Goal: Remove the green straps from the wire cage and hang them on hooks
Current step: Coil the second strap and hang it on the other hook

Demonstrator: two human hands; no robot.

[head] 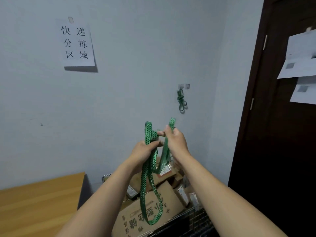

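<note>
you're holding green strap (pixel 148 134) below-left of the hooks (pixel 187 86) | left hand (pixel 143 150) and right hand (pixel 175 140) both curling tight round it | loops hanging vertical | hooks lying up-right of fingers, right hand nearer

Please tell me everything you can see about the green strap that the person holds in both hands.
The green strap is a flat woven band with a dark dotted pattern, like webbing. It is folded into loops. The left hand grips the bundle near its top; the right hand pinches a turn wound across it, one end sticking up above. A long loop hangs down before the cardboard boxes.
</note>
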